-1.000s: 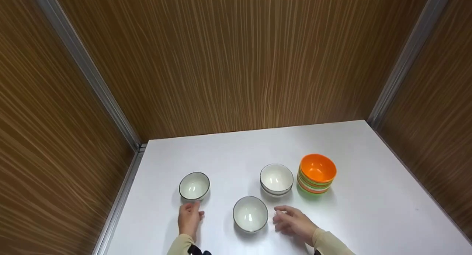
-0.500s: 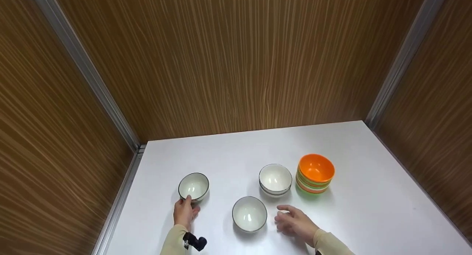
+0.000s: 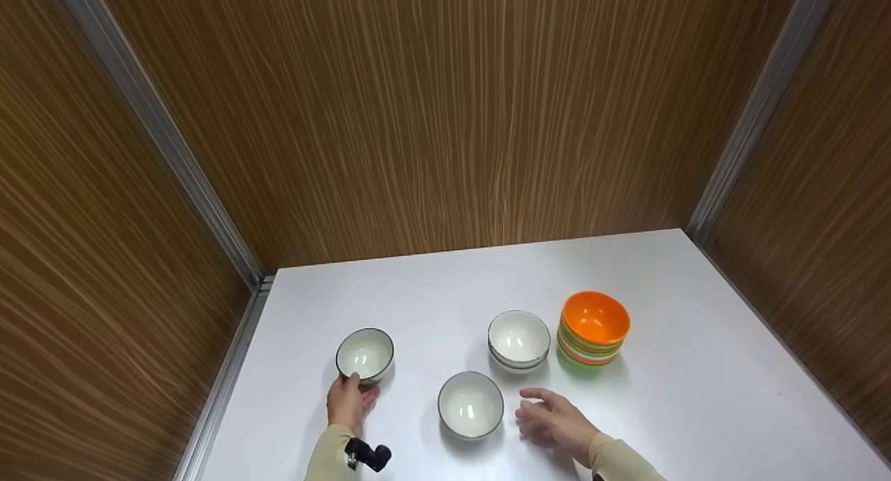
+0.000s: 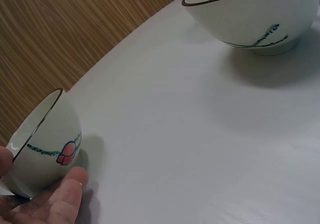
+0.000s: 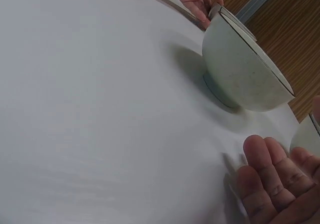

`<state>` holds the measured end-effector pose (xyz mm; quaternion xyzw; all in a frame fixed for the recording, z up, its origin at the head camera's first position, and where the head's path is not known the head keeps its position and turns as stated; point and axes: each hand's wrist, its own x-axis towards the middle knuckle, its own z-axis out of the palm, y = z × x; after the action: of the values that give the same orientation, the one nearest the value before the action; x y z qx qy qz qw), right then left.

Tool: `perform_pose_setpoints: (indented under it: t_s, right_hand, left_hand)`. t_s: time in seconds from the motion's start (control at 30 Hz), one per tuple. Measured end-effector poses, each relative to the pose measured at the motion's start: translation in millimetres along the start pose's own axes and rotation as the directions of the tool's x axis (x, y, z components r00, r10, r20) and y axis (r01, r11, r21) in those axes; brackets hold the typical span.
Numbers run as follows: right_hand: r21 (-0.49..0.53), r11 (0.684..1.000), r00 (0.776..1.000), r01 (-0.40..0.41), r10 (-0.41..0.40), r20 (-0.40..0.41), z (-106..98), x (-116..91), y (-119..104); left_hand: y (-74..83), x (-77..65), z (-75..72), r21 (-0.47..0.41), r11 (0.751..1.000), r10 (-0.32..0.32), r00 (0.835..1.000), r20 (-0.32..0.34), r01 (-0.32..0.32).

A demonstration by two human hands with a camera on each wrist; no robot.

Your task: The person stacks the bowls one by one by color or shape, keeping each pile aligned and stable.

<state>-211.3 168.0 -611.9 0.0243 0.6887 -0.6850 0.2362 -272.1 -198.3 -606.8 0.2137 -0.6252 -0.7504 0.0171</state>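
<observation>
My left hand holds the near side of a white bowl with a dark rim, at the left of the table. In the left wrist view the thumb lies at the rim of this painted bowl, and the fingers are against its underside. A second white bowl stands in the middle. Just right of it, apart from it, hovers my right hand with loosely bent fingers and nothing in them. The right wrist view shows the middle bowl near the right fingers.
Behind the middle bowl is a small stack of white bowls. To its right stands a taller stack of orange, green and white bowls, orange on top. The white table meets wood-grain walls at the back and sides.
My left hand has come up to the left bowl and taken hold of its near edge, thumb over the rim. The right hand has hardly moved.
</observation>
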Motion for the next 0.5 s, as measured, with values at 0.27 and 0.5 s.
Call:
perform_pose_setpoints:
  t_s: [0.27,0.5]
  right_hand:
    - [-0.006,1.0,1.0,0.003,-0.003,0.006,1.3,1.6,-9.6]
    - [-0.03,0.997,0.997,0.066,-0.067,-0.026,4.1,2.6,-17.5]
  left_hand:
    - [1.5,-8.1,2.6,0.024,0.999,0.023,1.0,0.01,-0.023]
    - [8.5,-24.4,10.7,0.111,0.993,0.027,0.996,0.081,-0.036]
